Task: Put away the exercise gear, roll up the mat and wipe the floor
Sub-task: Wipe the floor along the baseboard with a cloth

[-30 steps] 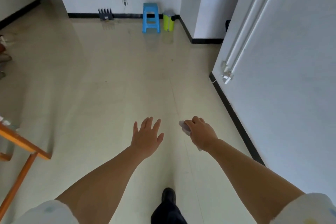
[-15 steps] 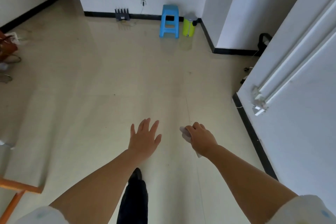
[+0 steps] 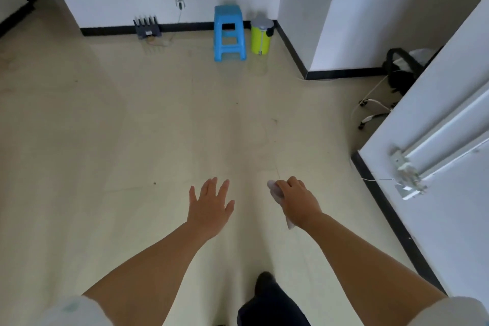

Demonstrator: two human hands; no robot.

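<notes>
One hand (image 3: 299,200) grips a wipe (image 3: 275,189); the other (image 3: 210,205) is spread.

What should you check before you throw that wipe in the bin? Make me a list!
1. Wipe held firmly: ok, the right hand has its fingers curled round it.
2. Left hand free to open the lid: ok, open and holding nothing.
3. Yellow-green bin in sight: ok, upright by the far wall beside the blue stool.
4. Path to the bin: ok, bare floor ahead.
5. White cable on the floor to the right: ok, off to the side of the path.
6. Bin lid open: not ok, it looks closed.
</notes>
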